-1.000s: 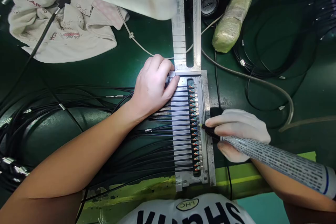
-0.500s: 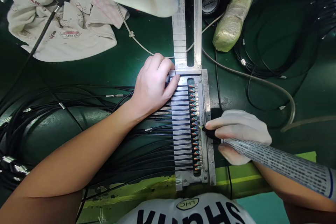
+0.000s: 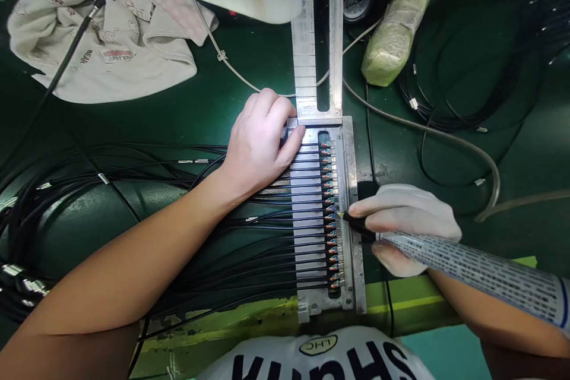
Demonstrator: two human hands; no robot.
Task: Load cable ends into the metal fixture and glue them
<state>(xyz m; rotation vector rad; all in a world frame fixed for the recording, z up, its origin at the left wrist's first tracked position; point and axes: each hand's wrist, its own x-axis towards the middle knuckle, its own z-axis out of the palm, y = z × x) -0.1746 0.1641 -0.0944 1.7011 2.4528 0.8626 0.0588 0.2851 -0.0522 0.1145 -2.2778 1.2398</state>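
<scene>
My gloved right fingers point(image 3: 361, 208) pinch a black pen-like tool point(image 3: 356, 223), its tip at the wire ends point(image 3: 332, 234) in the metal fixture point(image 3: 309, 304); my left fingers point(image 3: 281, 108) curl over the fixture's upper left edge. Black cables point(image 3: 271, 219) crowd the left, while green desk point(image 3: 401, 157) opens between the fixture's right edge and the curved hose point(image 3: 496, 181).

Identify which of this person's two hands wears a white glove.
The right hand, at the black tool tip; the left hand, against the metal fixture, is bare.
</scene>
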